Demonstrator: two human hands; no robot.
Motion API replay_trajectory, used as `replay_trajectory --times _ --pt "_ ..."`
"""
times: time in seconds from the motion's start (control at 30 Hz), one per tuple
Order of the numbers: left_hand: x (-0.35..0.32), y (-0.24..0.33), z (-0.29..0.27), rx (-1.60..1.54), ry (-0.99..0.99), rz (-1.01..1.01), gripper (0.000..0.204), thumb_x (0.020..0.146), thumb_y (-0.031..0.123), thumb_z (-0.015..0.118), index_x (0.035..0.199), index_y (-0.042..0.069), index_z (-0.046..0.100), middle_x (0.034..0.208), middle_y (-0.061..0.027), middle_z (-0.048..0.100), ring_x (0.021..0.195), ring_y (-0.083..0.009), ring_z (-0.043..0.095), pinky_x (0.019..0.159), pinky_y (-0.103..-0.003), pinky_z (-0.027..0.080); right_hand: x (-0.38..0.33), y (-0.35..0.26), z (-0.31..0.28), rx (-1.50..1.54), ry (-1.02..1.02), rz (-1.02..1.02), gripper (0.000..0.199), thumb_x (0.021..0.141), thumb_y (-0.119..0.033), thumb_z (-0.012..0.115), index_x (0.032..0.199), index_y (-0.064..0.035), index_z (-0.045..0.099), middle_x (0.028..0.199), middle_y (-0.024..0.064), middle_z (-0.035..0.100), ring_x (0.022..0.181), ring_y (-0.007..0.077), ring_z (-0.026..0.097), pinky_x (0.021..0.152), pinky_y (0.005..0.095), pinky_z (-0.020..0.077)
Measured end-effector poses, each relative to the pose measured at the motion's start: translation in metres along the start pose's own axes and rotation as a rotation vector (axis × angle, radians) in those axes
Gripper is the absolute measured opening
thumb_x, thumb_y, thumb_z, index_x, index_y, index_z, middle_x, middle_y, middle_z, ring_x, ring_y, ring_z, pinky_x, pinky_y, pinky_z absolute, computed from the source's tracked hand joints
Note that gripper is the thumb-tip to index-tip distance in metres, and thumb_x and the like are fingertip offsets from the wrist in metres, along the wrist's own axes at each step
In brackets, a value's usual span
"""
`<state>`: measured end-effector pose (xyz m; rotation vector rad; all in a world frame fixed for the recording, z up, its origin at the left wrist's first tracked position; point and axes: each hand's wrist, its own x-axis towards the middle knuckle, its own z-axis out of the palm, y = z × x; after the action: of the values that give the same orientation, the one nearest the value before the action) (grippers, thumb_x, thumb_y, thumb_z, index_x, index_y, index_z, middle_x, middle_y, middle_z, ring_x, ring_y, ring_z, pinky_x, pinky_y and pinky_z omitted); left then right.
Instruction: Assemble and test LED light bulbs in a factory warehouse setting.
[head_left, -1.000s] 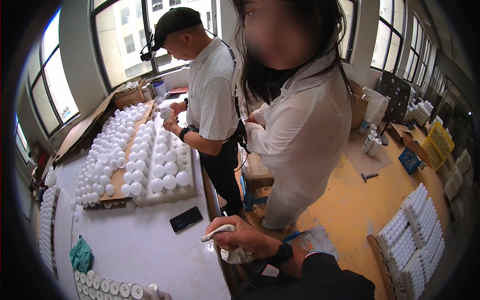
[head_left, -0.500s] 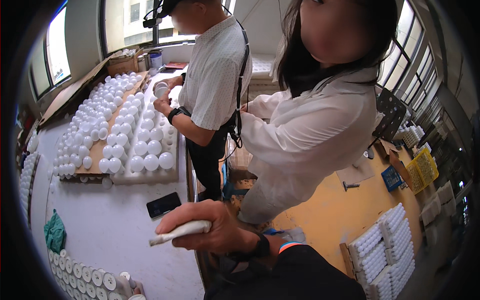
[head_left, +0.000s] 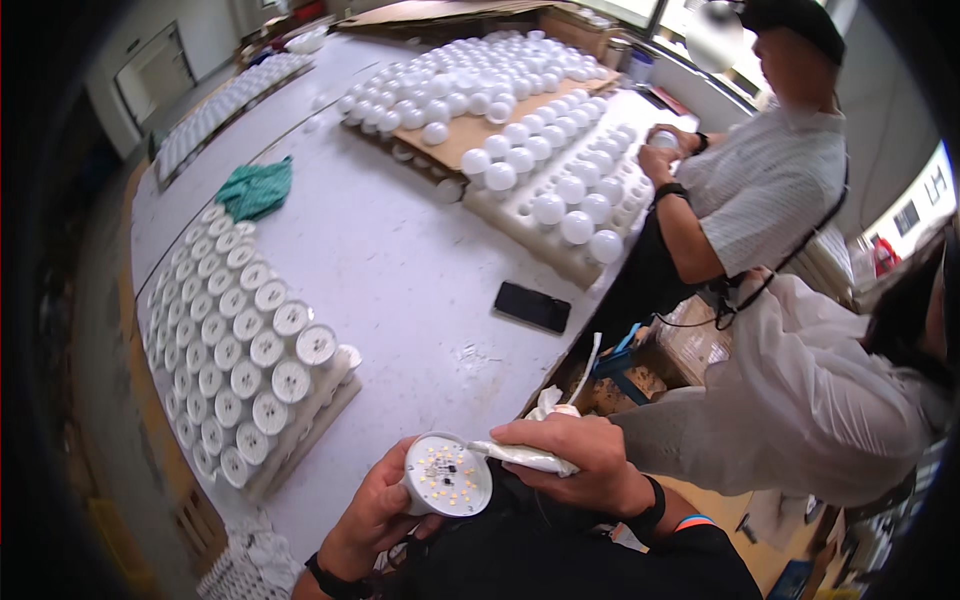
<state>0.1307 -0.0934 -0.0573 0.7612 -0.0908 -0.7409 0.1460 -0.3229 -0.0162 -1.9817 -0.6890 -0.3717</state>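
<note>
Low and near my body, my left hand is wrapped around a white LED bulb base. Its round circuit board, dotted with small yellow LEDs, faces up. In my right hand is a soft white squeeze tube, gripped with the fingers over its top. The tube's narrow tip points left and meets the board's upper right rim, or hovers just over it; I cannot tell which. To the left, rows of similar bulb bases stand in a foam tray, boards facing up.
A green cloth lies behind the tray. A black phone rests near the table's right edge. Many white bulb covers sit on cardboard and foam farther back. A co-worker handles a cover there; another person stands at right.
The view has swung left and down, bringing the tray of bases fully in. My left hand with a bulb base now shows, and the tube in my right hand is at its rim.
</note>
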Motion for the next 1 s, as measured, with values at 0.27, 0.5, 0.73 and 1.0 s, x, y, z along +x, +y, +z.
replay_trajectory --times 0.27,0.5,0.73,1.0 --pt "-0.033 0.009 0.002 -0.183 0.138 -0.078 0.054 0.088 0.048 0.036 0.111 0.0 0.044 0.077 -0.0122 0.056 0.043 -0.0148 0.05 0.033 -0.022 0.039 0.02 -0.016 0.034 -0.065 -0.074 -0.197 0.045 0.062 -0.007 0.073 0.104 -0.0054 0.058 0.053 0.0003 0.046 0.042 0.0128 0.048 0.038 0.0252 0.037" --pt "-0.04 0.011 0.002 -0.284 0.165 -0.143 0.046 0.091 0.04 0.031 0.102 -0.001 0.05 0.072 -0.0125 0.056 0.044 -0.0177 0.053 0.033 -0.024 0.041 0.017 -0.026 0.042 -0.116 -0.126 -0.174 0.04 0.063 -0.01 0.076 0.099 -0.0039 0.061 0.055 0.0022 0.054 0.045 0.0138 0.054 0.039 0.0239 0.0401" --pt "-0.036 0.008 -0.001 -0.253 0.159 -0.194 0.045 0.091 0.037 0.03 0.101 -0.002 0.05 0.074 -0.0136 0.058 0.046 -0.0192 0.056 0.034 -0.025 0.044 0.014 -0.025 0.039 -0.184 -0.123 -0.19 0.041 0.062 -0.011 0.075 0.1 -0.0045 0.061 0.055 0.0009 0.053 0.044 0.0129 0.052 0.038 0.0237 0.0378" --pt "-0.037 0.009 0.0 -0.057 0.24 -0.143 0.048 0.09 0.036 0.032 0.111 -0.006 0.045 0.08 -0.0151 0.059 0.053 -0.0199 0.059 0.042 -0.024 0.048 0.012 -0.023 0.034 -0.244 -0.116 -0.213 0.037 0.061 -0.009 0.074 0.096 -0.0037 0.062 0.056 0.0019 0.053 0.044 0.0135 0.051 0.038 0.0254 0.0377"
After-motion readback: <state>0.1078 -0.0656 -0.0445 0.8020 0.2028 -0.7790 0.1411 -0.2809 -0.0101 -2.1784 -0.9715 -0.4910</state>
